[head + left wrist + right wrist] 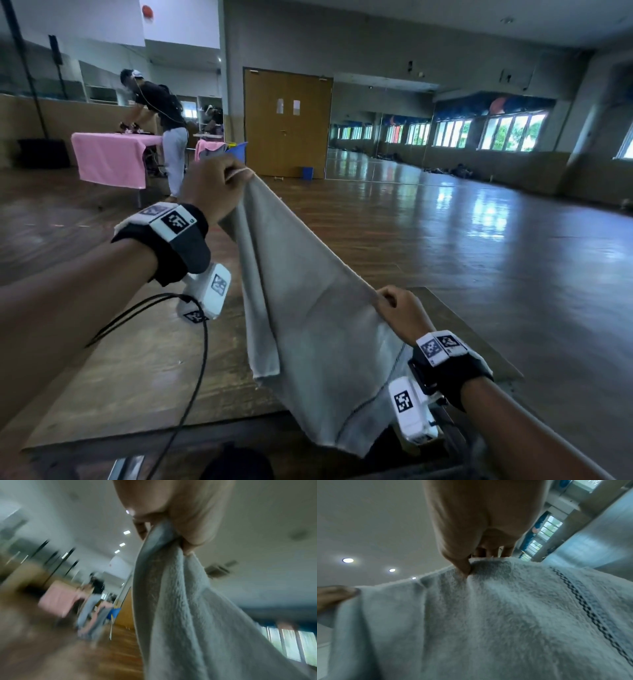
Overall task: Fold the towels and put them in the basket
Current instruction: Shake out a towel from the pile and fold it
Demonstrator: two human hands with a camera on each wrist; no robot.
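A pale grey towel (pixel 308 318) with a dark stitched stripe near one end hangs in the air between my hands, above the wooden table (pixel 130 370). My left hand (pixel 226 181) is raised high and pinches one top corner. Lower and nearer, my right hand (pixel 394 305) pinches the top edge of the towel. The towel (pixel 180 608) fills the left wrist view below the curled fingers (pixel 192 520). In the right wrist view the thumb (pixel 462 563) presses into the towel (pixel 488 622). No basket is in view.
Black cables (pixel 198 359) trail from my left wrist over the table. Far left, another person (pixel 164 113) bends over a table covered with a pink cloth (pixel 113 157). A brown double door (pixel 287 123) and a mirrored wall stand beyond a wide wooden floor.
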